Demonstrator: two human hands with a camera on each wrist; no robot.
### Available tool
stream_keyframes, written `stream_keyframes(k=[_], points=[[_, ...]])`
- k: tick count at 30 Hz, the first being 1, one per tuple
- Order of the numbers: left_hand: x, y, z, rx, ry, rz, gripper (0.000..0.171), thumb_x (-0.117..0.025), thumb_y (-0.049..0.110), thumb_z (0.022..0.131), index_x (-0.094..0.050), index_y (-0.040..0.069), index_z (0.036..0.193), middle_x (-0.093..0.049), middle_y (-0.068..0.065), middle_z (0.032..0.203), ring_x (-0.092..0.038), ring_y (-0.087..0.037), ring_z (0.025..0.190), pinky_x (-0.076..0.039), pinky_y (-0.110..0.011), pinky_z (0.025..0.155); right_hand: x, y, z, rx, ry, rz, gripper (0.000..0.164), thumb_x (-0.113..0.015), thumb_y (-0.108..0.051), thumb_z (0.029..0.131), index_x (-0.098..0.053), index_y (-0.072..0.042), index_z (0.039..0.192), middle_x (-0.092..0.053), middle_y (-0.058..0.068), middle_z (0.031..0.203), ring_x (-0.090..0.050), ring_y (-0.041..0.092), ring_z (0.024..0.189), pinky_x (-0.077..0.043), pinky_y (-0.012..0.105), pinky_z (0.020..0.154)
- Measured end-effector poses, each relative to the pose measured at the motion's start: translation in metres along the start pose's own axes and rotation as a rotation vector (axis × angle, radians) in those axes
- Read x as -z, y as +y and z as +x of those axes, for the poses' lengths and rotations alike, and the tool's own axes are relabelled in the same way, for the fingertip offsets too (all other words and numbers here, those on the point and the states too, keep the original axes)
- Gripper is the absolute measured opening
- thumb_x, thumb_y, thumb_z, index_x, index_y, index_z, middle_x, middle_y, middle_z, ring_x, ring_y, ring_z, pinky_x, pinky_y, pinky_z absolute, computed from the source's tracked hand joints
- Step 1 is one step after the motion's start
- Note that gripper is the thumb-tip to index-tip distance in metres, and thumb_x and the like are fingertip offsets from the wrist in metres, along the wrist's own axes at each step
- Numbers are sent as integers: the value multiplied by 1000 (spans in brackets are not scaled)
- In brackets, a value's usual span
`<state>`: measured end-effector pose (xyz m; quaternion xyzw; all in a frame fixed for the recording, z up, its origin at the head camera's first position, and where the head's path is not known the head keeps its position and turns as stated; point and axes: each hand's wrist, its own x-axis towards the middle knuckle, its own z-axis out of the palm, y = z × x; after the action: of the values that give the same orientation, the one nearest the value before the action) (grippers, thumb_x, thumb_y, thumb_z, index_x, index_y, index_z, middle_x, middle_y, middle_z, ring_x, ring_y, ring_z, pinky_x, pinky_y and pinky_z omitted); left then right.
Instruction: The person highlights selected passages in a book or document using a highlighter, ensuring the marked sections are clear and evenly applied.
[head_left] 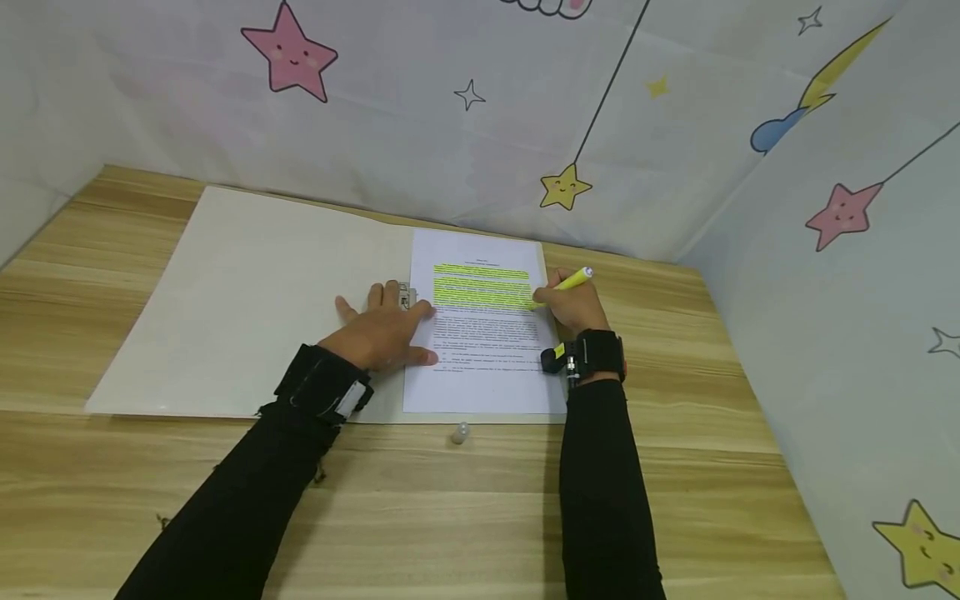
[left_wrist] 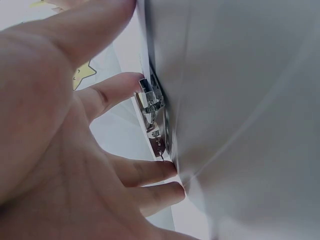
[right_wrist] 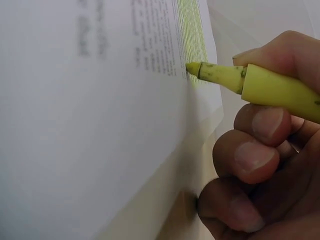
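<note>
A printed sheet lies on the right side of an opened white folder, its upper paragraphs covered in yellow. My right hand grips a yellow highlighter between thumb and fingers. In the right wrist view the highlighter's tip is at the right end of the lowest yellow lines. With spread fingers, my left hand rests across the folder's spine, thumb and index fingertip on the sheet's left edge. Beside its fingers is the folder's metal clip, partly hidden by the hand in the head view.
A small pale, translucent cap-like piece lies on the wooden table just in front of the folder. Cloth walls printed with stars close off the table's back and right side.
</note>
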<state>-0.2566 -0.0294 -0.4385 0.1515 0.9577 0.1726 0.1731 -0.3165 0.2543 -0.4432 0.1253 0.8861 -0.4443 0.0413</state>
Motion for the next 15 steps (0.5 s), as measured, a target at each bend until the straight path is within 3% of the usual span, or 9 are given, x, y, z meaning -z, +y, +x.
stream_keyframes(k=[11,15], points=[[1,-1,-2,2,4,5,72,-76,44,85,-47,23,146,-23,-32,153,-22,-50,138,-7,-87,101,4,0,0,-25,11,-23,20,-71,-8,82,-54,-8,71,-38,-2,64,-37,14,53,-29,26,47],[-1,-2,-2,6,13,11,72,-77,45,84,-47,24,146,-25,-32,152,-22,-50,138,-8,-87,101,8,-2,-5,-40,-20,110,22,-72,-7,85,-55,-8,72,-41,-1,64,-40,16,54,-32,28,51]])
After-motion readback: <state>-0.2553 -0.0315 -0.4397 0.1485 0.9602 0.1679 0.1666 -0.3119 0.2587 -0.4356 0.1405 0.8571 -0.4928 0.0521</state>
